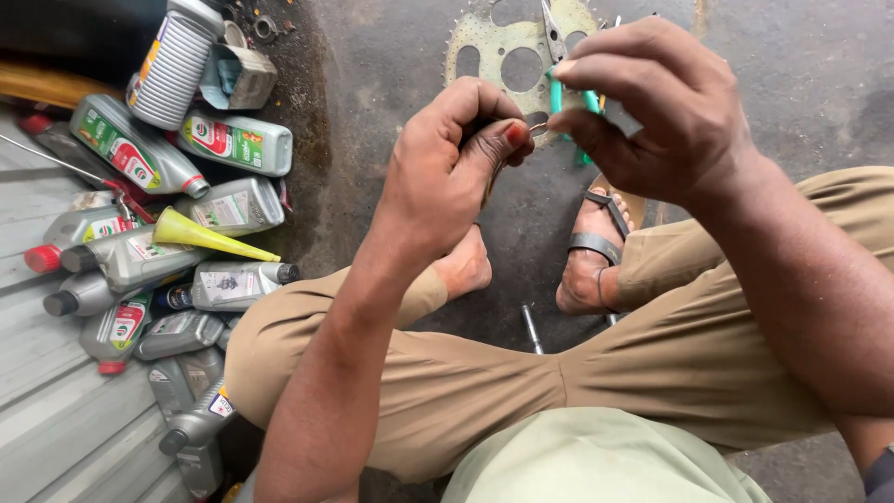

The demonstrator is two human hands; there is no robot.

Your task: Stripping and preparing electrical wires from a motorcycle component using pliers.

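We sit on a dark, oil-stained concrete floor (391, 56) — grey plastic oil bottles (233, 140) heaped at left beside ribbed metal sheeting (56, 428).

Green-handled pliers (570, 88) upright, tips gripping small metal ring (539, 128).

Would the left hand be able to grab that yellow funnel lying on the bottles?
Probably yes: nothing lies over the yellow funnel, but the left hand is pinching a small metal piece and would have to drop it first.
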